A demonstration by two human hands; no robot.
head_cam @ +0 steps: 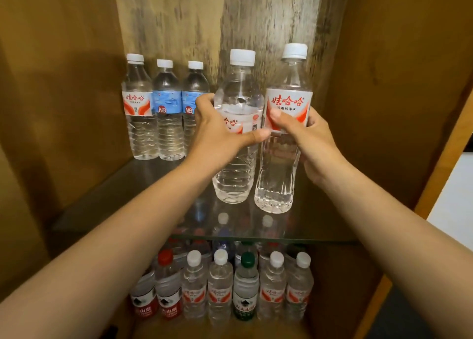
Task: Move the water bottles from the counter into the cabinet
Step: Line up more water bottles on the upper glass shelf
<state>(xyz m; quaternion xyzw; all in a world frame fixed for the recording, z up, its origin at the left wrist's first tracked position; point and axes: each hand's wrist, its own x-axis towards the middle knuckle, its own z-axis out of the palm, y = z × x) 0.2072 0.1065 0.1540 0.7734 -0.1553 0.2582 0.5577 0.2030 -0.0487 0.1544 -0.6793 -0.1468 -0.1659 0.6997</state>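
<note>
Arms outstretched — each hand clasps one upright bottle above shelf

Two bare forearms, no sleeves, left hand, right hand, short nails, unadorned fingers

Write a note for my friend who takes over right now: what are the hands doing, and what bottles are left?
Left hand: grip closed around a water bottle, over the glass shelf.
Right hand: grip closed around a second bottle, close beside the first.
Done: three bottles stand in a row at the back left of the shelf; the lower shelf's front row is full.
Left: set these two down, perhaps beside the back row, and let go. The counter is out of view, so any remaining bottles cannot be counted.
</note>
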